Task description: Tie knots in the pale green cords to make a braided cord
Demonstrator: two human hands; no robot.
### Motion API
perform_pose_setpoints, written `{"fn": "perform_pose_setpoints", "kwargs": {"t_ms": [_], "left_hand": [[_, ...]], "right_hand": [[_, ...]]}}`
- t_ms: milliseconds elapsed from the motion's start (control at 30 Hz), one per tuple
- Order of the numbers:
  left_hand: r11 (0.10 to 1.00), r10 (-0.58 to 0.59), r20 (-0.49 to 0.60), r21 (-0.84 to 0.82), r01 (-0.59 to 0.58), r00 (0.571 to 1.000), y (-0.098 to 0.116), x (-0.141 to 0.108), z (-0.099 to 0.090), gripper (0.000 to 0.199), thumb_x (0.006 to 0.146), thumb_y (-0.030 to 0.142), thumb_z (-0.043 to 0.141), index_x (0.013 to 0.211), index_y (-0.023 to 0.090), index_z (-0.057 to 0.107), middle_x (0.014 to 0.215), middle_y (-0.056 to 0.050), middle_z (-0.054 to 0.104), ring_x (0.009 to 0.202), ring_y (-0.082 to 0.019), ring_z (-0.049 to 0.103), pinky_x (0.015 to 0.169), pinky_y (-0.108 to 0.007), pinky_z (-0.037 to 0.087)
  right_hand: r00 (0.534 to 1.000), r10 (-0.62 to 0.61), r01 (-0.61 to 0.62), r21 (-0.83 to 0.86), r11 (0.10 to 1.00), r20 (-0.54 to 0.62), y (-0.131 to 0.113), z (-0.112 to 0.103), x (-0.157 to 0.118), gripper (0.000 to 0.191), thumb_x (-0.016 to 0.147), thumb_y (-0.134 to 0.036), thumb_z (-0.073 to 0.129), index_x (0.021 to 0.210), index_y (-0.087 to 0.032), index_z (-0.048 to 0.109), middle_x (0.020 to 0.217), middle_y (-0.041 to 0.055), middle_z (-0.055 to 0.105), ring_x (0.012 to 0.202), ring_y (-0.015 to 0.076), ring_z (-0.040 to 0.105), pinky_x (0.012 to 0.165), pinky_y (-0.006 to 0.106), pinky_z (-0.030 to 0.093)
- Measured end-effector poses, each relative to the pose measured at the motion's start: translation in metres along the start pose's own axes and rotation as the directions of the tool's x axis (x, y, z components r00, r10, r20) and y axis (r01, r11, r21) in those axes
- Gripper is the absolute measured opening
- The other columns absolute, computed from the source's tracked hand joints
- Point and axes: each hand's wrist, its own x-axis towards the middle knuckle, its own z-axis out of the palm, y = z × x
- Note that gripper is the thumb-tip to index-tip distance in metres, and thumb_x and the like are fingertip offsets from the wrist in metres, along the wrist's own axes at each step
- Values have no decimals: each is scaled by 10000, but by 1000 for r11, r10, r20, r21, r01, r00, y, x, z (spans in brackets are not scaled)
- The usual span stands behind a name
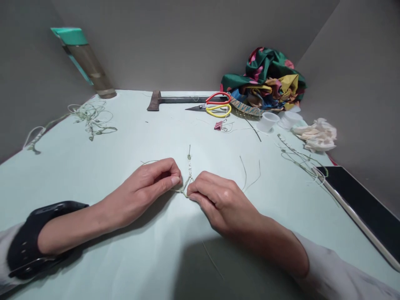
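A small knotted cord piece (189, 166), white and green, lies upright in the middle of the table, with green strands spreading from its near end. My left hand (153, 181) is closed, thumb pressed to fingers, at the strand on the left side. On the right, my right hand (220, 198) pinches another strand close to where the strands meet. Loose green cord ends trail out beyond both hands. The fingertips partly hide the cord they grip.
Red-and-yellow-handled scissors (215, 106), a hammer-like axe (154, 101) and a pink binder clip (218, 125) lie at the back. A bottle (93, 66) stands back left, cord tangles (93, 118) before it. Right are patterned cloth (271, 66), plastic cups (268, 121) and a tablet (359, 208).
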Motion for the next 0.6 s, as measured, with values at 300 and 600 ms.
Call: {"fn": "perform_pose_setpoints", "kwargs": {"t_ms": [300,600], "left_hand": [[997,-76,-27,-29,76,997,5,3,2,302,975,468,618,809,216,626,700,36,533,631,-138,410,572,-297,325],[997,-70,-56,39,72,996,8,4,0,288,955,462,582,797,226,630,690,37,538,620,-144,433,560,-296,347]], "right_hand": [[1000,-25,25,-7,1000,8,-1,-2,-1,241,1096,-102,557,1022,-150,782,943,81,751,823,184,698,762,295,540],[1000,-23,23,22,999,7,-1,-2,1,236,1076,-87,577,971,-147,779,894,53,723,772,158,680,717,266,531]]}}
